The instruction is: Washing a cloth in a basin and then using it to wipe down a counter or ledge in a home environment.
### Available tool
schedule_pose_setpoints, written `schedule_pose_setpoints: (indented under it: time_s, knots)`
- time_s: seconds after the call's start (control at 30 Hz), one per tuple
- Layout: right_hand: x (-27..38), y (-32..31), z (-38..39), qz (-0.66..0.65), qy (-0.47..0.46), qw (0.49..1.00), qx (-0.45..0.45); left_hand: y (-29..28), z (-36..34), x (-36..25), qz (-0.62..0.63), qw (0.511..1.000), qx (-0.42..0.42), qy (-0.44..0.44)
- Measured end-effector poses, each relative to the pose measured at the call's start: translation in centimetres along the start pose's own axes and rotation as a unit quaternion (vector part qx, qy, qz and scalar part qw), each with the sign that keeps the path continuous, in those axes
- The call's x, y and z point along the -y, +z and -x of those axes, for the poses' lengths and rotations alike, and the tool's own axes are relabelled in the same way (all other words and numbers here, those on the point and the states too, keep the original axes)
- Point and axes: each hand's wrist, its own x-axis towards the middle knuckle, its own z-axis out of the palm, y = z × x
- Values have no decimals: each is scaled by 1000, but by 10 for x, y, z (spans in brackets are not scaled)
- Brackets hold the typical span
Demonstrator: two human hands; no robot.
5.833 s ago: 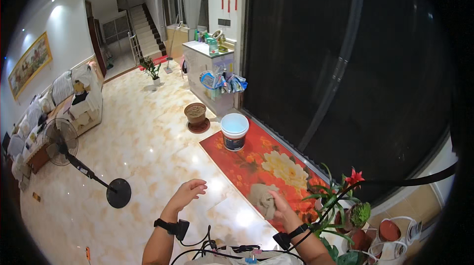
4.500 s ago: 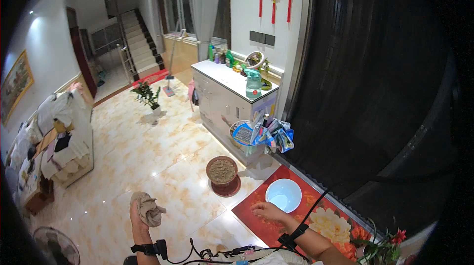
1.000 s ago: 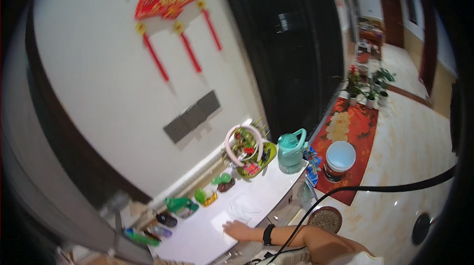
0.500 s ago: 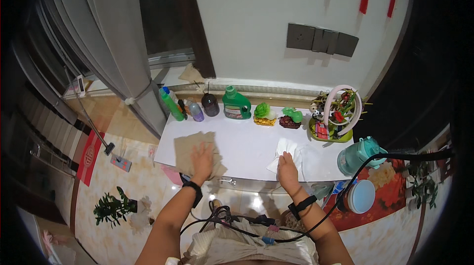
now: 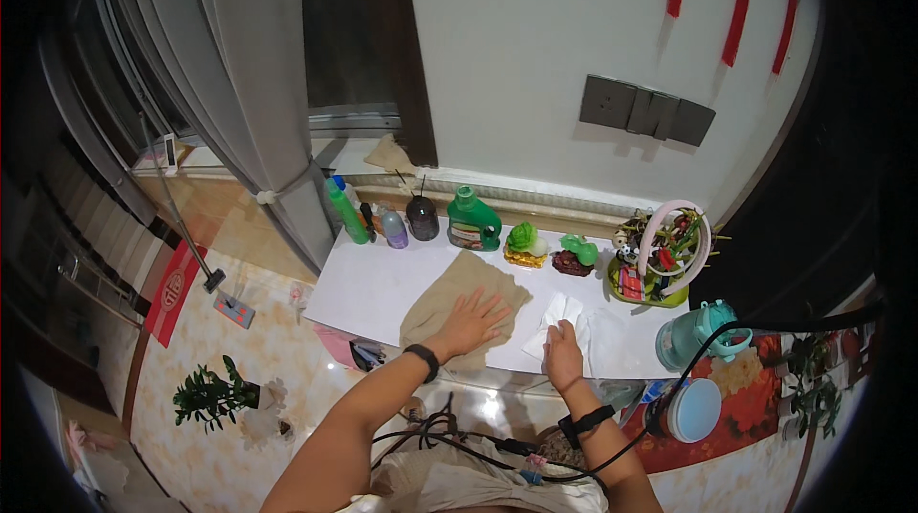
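Note:
My left hand (image 5: 468,327) lies spread, fingers apart, on a beige cloth (image 5: 440,293) laid flat on a white cabinet top (image 5: 363,288). My right hand (image 5: 564,350) is closed on crumpled white tissue or thin plastic (image 5: 564,312) near the front edge. Along the back stand a green spray bottle (image 5: 350,217), a purple bottle (image 5: 394,231), a dark bottle (image 5: 422,218), a green jug (image 5: 473,226) and two small cabbage-like ornaments (image 5: 525,243). At the right are a decorative planter (image 5: 645,283) with a pink ring and a teal plastic jug (image 5: 684,341).
A white bucket (image 5: 696,410) stands on a red floral mat (image 5: 746,436) at the lower right. At the left are a mop (image 5: 232,310), a red runner (image 5: 170,293) and a potted plant (image 5: 215,389). A grey curtain (image 5: 258,83) hangs beside the cabinet, and dark cables cross my body.
My view has turned from the room to the cabinet. Since half a second ago, my left hand and the beige cloth have slid right, and my right hand is slightly lower.

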Motion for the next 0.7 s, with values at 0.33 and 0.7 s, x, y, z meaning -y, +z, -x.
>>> schedule_pose_setpoints:
  time_s: [0.33, 0.7]
  knots:
    - [8, -9, -21, 86, 53, 994, 41, -30, 88, 107, -50, 986, -35, -158]
    - [145, -1, -109, -23, -61, 997, -44, -46, 138, 197, -131, 939, -55, -313]
